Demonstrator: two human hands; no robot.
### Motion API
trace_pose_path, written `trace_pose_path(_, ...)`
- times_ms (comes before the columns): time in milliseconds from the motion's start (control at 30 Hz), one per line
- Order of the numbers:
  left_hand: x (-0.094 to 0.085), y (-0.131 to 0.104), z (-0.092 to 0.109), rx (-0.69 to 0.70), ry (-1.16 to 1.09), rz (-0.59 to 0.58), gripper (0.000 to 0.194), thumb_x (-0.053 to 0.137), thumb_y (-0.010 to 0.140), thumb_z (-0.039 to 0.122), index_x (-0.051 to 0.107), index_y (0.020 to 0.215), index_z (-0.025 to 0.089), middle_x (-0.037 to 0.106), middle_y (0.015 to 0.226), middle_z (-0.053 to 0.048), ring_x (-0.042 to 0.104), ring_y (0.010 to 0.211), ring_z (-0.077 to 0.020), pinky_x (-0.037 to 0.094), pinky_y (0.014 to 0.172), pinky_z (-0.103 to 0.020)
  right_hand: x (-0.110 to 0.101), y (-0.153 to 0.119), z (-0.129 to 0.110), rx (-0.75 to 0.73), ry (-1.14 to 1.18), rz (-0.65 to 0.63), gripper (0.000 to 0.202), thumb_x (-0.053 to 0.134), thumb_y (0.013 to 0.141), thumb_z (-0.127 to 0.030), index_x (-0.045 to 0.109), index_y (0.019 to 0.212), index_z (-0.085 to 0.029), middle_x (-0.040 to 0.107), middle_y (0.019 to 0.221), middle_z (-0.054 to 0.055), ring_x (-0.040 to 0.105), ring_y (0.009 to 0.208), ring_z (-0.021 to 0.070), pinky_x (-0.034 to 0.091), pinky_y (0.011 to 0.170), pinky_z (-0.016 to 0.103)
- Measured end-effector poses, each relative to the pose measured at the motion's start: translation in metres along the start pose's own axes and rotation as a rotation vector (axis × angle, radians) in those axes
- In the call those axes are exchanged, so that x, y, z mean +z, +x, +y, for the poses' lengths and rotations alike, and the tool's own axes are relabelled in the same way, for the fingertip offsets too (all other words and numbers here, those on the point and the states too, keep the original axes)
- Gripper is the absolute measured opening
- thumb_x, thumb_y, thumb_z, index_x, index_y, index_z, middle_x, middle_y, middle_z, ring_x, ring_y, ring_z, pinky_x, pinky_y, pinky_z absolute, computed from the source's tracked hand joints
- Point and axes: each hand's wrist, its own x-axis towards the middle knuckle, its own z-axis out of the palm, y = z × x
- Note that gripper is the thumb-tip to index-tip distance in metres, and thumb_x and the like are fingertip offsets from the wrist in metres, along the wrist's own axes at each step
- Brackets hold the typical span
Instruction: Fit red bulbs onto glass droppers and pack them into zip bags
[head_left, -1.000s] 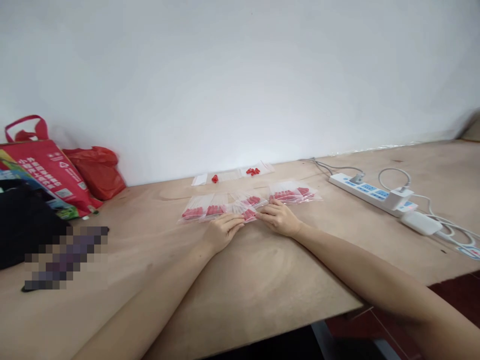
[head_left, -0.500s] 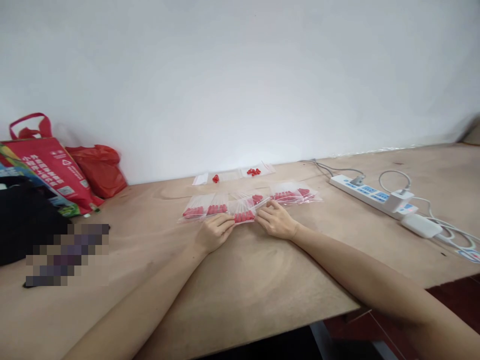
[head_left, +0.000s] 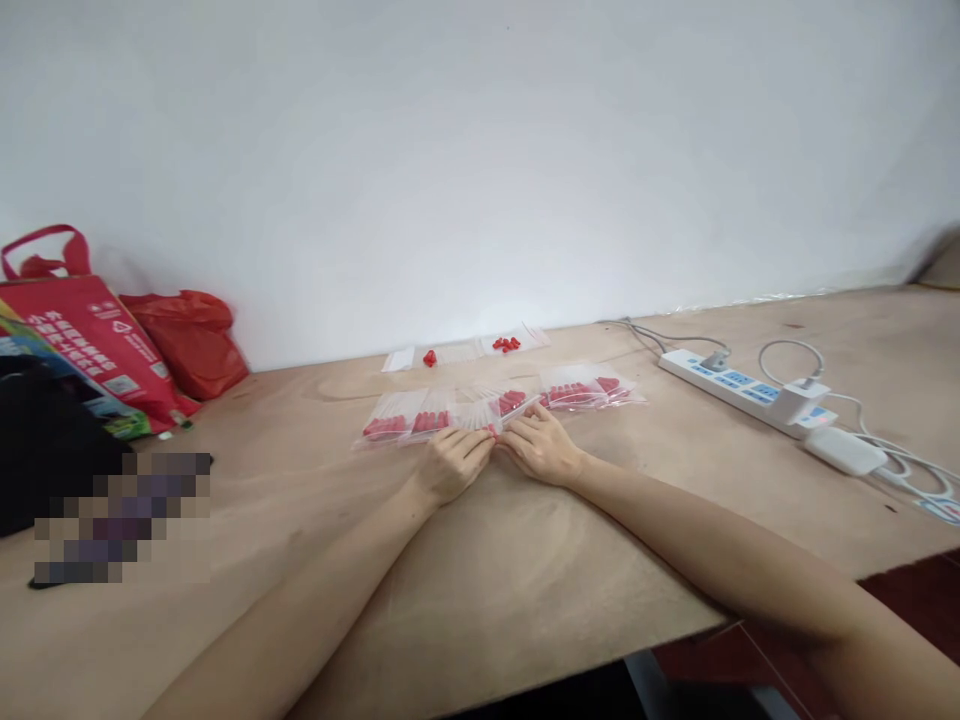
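Observation:
Clear plastic zip bags holding red, capsule-shaped pieces lie in a row in front of me. My left hand point(head_left: 456, 464) is closed on the near edge of the middle bag point(head_left: 472, 413), its fingertips covering most of the red pieces there. Against it, almost touching, my right hand point(head_left: 546, 447) is closed on the same bag's right side. Two bags point(head_left: 409, 418) with red pieces lie beyond my left fingers. Just past my right fingers is a bag with red pieces point(head_left: 512, 402), and further right lie overlapping filled bags point(head_left: 581, 388).
Against the wall lie flat bags point(head_left: 457, 353) with loose red pieces point(head_left: 505, 345) on them. A white power strip point(head_left: 731, 380) with plugs and cables is at the right. Red bags point(head_left: 184, 340), a black cloth point(head_left: 52, 440) and a blurred-out object point(head_left: 124, 518) are at the left.
My left hand has moved right, up to my right hand, and now covers the row of red pieces that showed between them. My right hand has shifted slightly left.

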Motion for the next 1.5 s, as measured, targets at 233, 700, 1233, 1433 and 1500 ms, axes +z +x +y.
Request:
trace_pose_path(233, -0.002, 0.000, -0.001, 0.010, 0.074, -0.035, 0.018, 0.046, 0.083, 0.015, 0.060, 0.073, 0.016, 0.068, 0.072, -0.003, 0.062, 0.061, -0.0133, 0.048, 0.057, -0.026, -0.001, 0.003, -0.004, 0.044, 0.003, -0.014, 0.028, 0.036, 0.087, -0.019, 0.055, 0.066, -0.016, 0.054, 0.060, 0.001, 0.043, 0.059, 0.0116, 0.025, 0.066, 0.030)
trace_pose_path(700, -0.001, -0.002, -0.005, 0.030, 0.094, -0.035, 0.016, 0.044, 0.084, 0.013, 0.057, 0.075, 0.015, 0.065, 0.070, -0.004, 0.063, 0.064, -0.0142, 0.051, 0.064, -0.028, 0.000, 0.005, -0.004, 0.143, 0.014, -0.025, 0.027, 0.036, 0.088, -0.021, 0.053, 0.067, -0.015, 0.055, 0.061, 0.001, 0.044, 0.059, 0.0117, 0.023, 0.067, 0.031)
trace_pose_path(1233, -0.006, -0.025, -0.029, 0.003, 0.092, -0.070, 0.016, 0.043, 0.085, 0.014, 0.058, 0.078, 0.015, 0.065, 0.073, -0.005, 0.064, 0.071, -0.0150, 0.054, 0.071, -0.029, -0.003, -0.006, 0.009, 0.205, -0.003, -0.018, 0.027, 0.036, 0.088, -0.022, 0.052, 0.067, -0.016, 0.057, 0.064, 0.002, 0.044, 0.060, 0.0122, 0.023, 0.070, 0.030)
trace_pose_path(1433, -0.009, -0.026, -0.027, -0.015, 0.071, -0.063, 0.017, 0.044, 0.085, 0.014, 0.059, 0.077, 0.015, 0.066, 0.074, -0.005, 0.064, 0.071, -0.0162, 0.053, 0.070, -0.029, -0.004, -0.014, 0.019, 0.226, -0.004, -0.025, 0.025, 0.037, 0.088, -0.023, 0.052, 0.069, -0.016, 0.059, 0.067, 0.002, 0.046, 0.061, 0.0120, 0.023, 0.073, 0.031)
trace_pose_path(1500, -0.009, -0.027, -0.027, -0.027, 0.066, -0.084, 0.019, 0.043, 0.086, 0.015, 0.059, 0.076, 0.015, 0.066, 0.074, -0.006, 0.064, 0.072, -0.0166, 0.053, 0.070, -0.029, -0.004, -0.015, 0.022, 0.234, -0.010, -0.044, 0.025, 0.038, 0.088, -0.023, 0.053, 0.069, -0.016, 0.059, 0.067, 0.002, 0.046, 0.062, 0.0121, 0.023, 0.073, 0.031)
